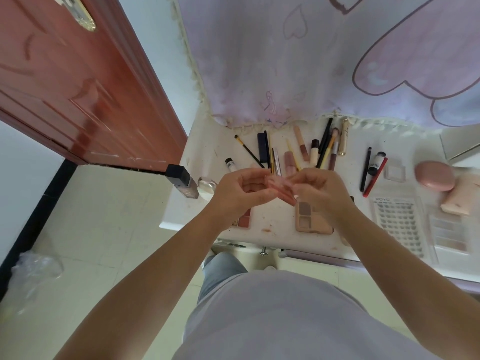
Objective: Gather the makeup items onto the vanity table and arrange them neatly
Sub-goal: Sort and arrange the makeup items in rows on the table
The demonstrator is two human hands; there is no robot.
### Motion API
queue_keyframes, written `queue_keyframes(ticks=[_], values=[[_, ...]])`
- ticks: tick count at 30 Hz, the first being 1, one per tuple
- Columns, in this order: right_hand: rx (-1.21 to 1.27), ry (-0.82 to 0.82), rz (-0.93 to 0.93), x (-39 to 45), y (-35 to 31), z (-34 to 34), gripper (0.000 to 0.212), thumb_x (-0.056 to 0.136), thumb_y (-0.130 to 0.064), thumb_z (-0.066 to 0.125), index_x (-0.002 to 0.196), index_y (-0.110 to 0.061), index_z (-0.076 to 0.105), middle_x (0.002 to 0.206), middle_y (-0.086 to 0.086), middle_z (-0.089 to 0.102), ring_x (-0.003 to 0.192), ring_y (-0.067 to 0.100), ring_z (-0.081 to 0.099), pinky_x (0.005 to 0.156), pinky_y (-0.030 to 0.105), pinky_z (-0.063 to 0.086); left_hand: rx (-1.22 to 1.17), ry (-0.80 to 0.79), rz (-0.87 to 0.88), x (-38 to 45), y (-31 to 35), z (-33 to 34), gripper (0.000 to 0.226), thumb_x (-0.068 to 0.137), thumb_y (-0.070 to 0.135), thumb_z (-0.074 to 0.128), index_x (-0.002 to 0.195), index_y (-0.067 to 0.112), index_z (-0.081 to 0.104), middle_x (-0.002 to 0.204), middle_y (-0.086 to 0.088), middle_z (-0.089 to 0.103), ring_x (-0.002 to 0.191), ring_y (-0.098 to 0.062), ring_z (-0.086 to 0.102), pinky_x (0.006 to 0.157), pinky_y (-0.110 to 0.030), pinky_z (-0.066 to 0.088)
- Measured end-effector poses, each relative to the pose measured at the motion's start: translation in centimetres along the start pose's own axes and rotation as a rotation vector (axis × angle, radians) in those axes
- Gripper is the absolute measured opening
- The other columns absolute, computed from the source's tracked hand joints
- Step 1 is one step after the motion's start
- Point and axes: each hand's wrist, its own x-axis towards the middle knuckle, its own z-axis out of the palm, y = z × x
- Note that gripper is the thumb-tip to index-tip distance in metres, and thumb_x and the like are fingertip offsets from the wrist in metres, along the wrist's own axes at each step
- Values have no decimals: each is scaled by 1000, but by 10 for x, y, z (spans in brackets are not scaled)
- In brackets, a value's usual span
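From the head camera I see my left hand (242, 189) and right hand (315, 192) both pinching a small pink item (279, 185) above the vanity table's (275, 224) front edge, brushes (326, 146) behind, an eyeshadow palette (311, 216) beneath.

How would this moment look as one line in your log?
left hand: holds pink item | right hand: holds same item | place: above vanity table

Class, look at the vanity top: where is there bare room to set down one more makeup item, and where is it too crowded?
Bare: the front edge between the peach palette and the lash tray, and the strip between the red pencil and the clear square case. Crowded: the brush cluster at the back.
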Motion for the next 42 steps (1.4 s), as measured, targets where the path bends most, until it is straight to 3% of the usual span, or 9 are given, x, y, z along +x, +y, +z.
queue_keyframes(ticks=[2,6,11,18,21,25,34,39,42], values=[[49,20,32,1,3,-3,17,80,-7,58,71,-17,68,77,22,67,76,41,62,75,48,52,14,-25,-12,-2,-4,1,41,72,-9,66,97,22,60,85,9,69,77,0,66,76,-17,54],[186,-105,114,3,11,-10,30,85,-8,54,66,-25,70,69,-3,72,72,13,68,68,21,57,-130,-83,-118,-2,-14,-2,51,77,-17,53,112,19,49,93,6,66,78,0,66,72,-15,54],[234,-86,344,11,36,-10,31,92,-18,45,71,-13,68,74,1,72,71,16,68,68,24,58,-58,-109,-258,-7,-40,-4,54,76,-22,52,121,7,46,93,-2,62,72,4,65,71,-12,53],[39,-30,626,31,80,20,29,92,-25,48,69,-10,58,69,4,62,58,14,53,56,25,49,169,120,-452,-13,-89,9,40,76,-12,61,114,-4,53,78,4,57,75,-10,56,73,-16,50],[-34,-59,613,36,93,32,27,92,-23,48,68,-12,56,68,2,58,57,13,50,52,23,45,324,208,-498,-11,-105,16,33,74,-3,66,107,-2,58,78,-1,59,83,-17,56,85,-31,48],[-97,-56,570,42,100,39,25,92,-22,48,70,-12,55,67,1,57,58,11,50,50,19,44,504,260,-443,-8,-115,20,22,76,6,66,96,-1,62,73,0,58,76,-14,52,62,-11,38],[-139,-64,535,46,103,38,21,91,-17,47,85,-4,61,71,2,58,63,13,54,63,23,48,773,224,-406,-5,-117,22,11,82,9,55,91,3,61,93,-12,66,89,-27,58,67,-26,38],[-473,-6,322,30,101,12,26,87,-20,54,110,-12,60,102,2,61,87,12,51,79,20,34,809,207,-377,-8,-116,20,13,83,16,59,91,7,61,90,-7,67,86,-23,59,66,-26,39],[-990,-207,148,16,109,-20,50,80,-29,63,126,-18,48,128,5,52,119,24,41,100,34,27,828,209,-309,-12,-115,17,15,83,17,59,95,7,62,90,-6,67,85,-22,59,68,-25,39]])
